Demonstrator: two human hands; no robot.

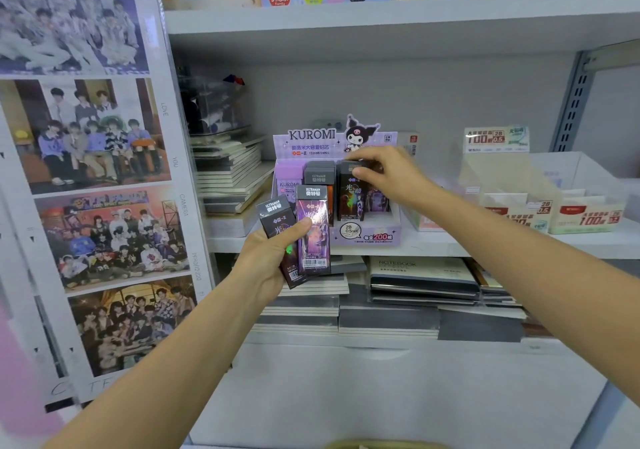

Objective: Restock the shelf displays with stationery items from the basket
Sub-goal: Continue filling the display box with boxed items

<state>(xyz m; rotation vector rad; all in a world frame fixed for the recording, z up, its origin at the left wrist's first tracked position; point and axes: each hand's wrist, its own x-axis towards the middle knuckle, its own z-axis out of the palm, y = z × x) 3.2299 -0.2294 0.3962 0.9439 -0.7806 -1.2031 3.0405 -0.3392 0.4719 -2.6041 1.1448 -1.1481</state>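
Note:
A purple Kuromi display box (367, 237) stands on the middle shelf with several dark Ultraman lead-refill packs upright inside. My left hand (266, 261) is in front of the box's left side and grips two such packs (311, 230), fanned out, thumb across their fronts. My right hand (388, 175) reaches over the box and pinches the top of one dark pack (351, 199) that stands in the box's right half. The basket is out of view.
Stacked notebooks (228, 175) lie left of the box. White refill displays (585, 216) sit to its right. More notebooks (422, 275) fill the shelf below. A poster rack (93, 171) stands at the left. The upper shelf (381, 12) overhangs.

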